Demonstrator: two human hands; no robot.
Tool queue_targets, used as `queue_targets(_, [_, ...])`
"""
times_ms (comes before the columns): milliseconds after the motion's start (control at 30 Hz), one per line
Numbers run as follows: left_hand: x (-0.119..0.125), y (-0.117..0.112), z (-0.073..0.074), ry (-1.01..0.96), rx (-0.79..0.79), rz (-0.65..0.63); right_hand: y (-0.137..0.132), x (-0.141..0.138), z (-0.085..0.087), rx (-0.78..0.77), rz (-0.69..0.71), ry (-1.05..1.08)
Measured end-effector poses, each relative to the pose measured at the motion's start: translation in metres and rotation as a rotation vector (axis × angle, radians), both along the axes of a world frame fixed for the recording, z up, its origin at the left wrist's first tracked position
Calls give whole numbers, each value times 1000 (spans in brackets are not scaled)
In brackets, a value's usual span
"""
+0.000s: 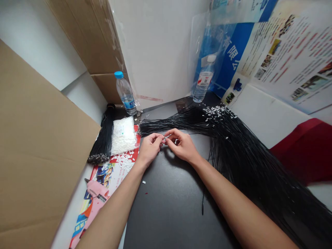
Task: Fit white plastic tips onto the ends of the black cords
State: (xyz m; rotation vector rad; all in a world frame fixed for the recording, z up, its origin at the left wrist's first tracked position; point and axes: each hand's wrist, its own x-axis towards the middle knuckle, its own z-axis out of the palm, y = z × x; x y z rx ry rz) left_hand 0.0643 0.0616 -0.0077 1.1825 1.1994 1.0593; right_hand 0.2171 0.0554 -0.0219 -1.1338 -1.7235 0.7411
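Cardboard sheet [38,138] leaned in on your left, printed poster [293,52] hung far right, black work surface [168,207] ran under your arms. Large black wire bundle [246,162] fanned across the right side, with white connectors [216,112] clustered along its upper edge. Smaller wire bundle [102,138] lay left, just beside a bag of white connectors [123,136]. Loose white connectors [124,160] sat on a red printed sheet [114,180]. Blue-capped water bottle [126,93] stood behind the bag. Your left hand [151,149] and right hand [180,145] met over the surface, fingertips [162,137] drawn narrow, pinching a small pale piece; too small to identify. Risks: a weak pinch could drop that piece among the loose connectors, where it would be hard to find. Your right forearm could drag strands and tangle the bundle. A knocked bottle could wet the bag and wires.
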Motion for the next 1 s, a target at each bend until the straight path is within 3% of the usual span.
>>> queue_targets(267, [-1,-1,-1,43,112,-23,4,2,0,-195,35,204])
queue_targets(467, [-1,-4,0,89,195,-59,5,5,4,-370,196,361])
queue_targets(633, [-1,-6,2,117,209,-73,4,8,9,-408,289,395])
queue_targets(767, [-1,-5,1,142,204,-29,4,8,6,-318,234,315])
queue_targets(900, [-2,-3,-3,158,185,51,1,4,2,-28,23,-22])
queue_targets(1000, [-2,-2,-4,119,144,74,-1,1,2,149,-47,-234])
